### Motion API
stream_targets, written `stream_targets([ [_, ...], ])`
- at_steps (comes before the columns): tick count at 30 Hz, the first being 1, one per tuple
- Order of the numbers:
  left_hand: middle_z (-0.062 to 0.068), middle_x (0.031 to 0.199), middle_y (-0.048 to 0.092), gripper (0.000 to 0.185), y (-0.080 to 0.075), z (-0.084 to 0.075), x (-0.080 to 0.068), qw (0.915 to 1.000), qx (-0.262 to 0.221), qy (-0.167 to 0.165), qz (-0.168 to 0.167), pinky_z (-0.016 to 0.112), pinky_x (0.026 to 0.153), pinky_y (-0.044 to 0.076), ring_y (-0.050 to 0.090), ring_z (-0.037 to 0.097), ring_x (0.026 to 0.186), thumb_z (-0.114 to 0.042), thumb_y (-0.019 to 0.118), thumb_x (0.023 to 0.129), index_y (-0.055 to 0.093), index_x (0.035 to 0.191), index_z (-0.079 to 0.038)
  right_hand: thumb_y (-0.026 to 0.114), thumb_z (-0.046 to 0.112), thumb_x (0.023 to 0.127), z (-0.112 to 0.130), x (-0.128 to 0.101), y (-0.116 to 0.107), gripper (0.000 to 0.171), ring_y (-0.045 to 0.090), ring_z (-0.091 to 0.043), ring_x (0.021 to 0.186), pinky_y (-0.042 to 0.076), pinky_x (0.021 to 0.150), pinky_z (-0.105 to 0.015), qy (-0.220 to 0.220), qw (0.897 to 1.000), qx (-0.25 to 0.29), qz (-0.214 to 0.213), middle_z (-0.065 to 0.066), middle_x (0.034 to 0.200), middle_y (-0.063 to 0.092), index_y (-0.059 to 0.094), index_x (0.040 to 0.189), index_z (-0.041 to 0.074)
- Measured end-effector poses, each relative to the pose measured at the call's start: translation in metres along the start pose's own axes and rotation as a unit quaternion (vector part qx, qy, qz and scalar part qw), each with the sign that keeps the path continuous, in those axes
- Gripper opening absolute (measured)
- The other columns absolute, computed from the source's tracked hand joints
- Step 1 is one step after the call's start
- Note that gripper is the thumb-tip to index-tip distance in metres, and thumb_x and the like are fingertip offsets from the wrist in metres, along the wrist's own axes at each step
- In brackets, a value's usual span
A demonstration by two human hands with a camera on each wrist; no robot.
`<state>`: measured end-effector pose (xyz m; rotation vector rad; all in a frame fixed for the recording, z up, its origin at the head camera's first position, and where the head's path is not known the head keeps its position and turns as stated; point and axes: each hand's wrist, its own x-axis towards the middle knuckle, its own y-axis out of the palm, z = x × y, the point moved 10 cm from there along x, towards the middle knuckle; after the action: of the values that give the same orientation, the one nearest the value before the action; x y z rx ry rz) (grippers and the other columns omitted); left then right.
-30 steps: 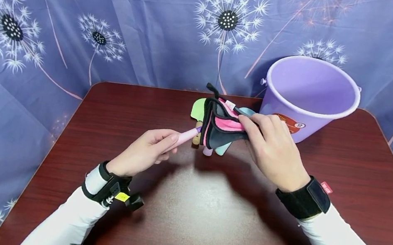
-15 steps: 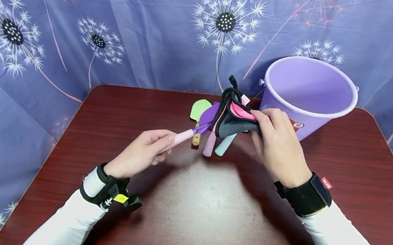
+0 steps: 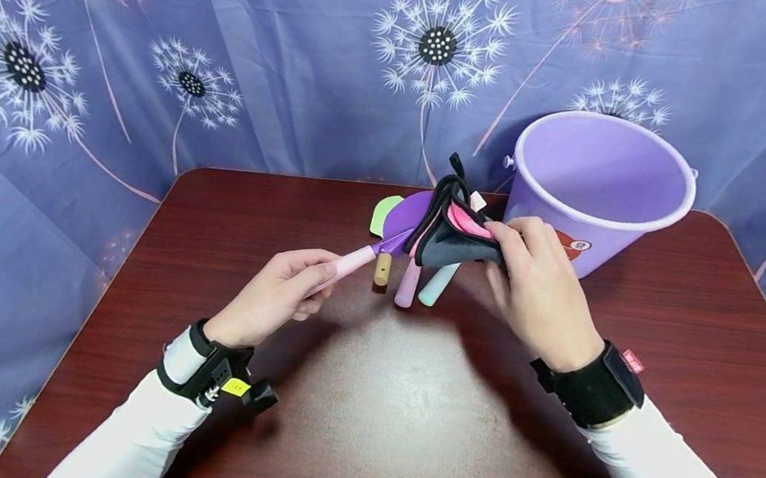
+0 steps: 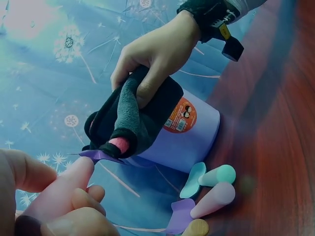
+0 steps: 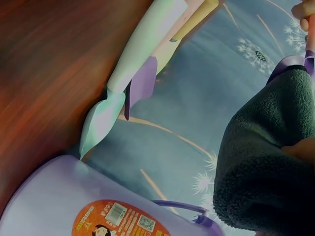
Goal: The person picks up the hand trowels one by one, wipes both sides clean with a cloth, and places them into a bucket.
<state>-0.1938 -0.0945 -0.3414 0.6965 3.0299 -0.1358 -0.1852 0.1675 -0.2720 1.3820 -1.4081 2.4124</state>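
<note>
My left hand grips the pink handle of a spatula with a broad purple head. In the head view that head points up and right, its far edge hidden behind a cloth. The cloth is dark grey and fuzzy, pink inside, with black edging and a loop. My right hand pinches its right side between thumb and fingers. In the left wrist view the folded cloth overlaps the purple head just beyond the left fingers. Both things are held above the table.
Under the cloth lie a green spatula with a wooden handle, one with a lilac handle and one with a teal handle. A purple bucket stands at the back right, before a blue dandelion-print curtain.
The cloth has moved to the right off most of the purple spatula head, which it covered at first. The left hand has drawn back slightly with the spatula.
</note>
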Motion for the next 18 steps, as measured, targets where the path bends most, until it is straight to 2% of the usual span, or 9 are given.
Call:
stream_targets([
  [7,0.006,0.075,0.044,0.020,0.004,0.003,0.003,0.9994,-0.029,-0.015,0.012,0.027,0.050,0.023,0.031,0.013,0.053,-0.014,0.051,0.112,0.064,0.105,-0.002,0.061,0.001,0.095,0.014,-0.001,0.002,0.039,0.055,-0.041,0.098,0.047,0.090,-0.052,-0.035,0.999,0.007,-0.001,-0.020,0.112,0.059,0.063,0.133,-0.005],
  [18,0.003,0.074,0.042,0.023,0.009,0.004,0.005,0.9965,-0.074,-0.028,0.029,0.027,0.051,0.020,0.029,0.012,0.054,-0.014,0.050,0.112,0.060,0.093,-0.007,0.064,0.002,0.096,0.028,-0.001,0.003,0.039,0.056,-0.041,0.096,0.045,0.085,-0.053,-0.079,0.997,0.017,0.007,-0.019,0.115,0.061,0.064,0.135,-0.003],
])
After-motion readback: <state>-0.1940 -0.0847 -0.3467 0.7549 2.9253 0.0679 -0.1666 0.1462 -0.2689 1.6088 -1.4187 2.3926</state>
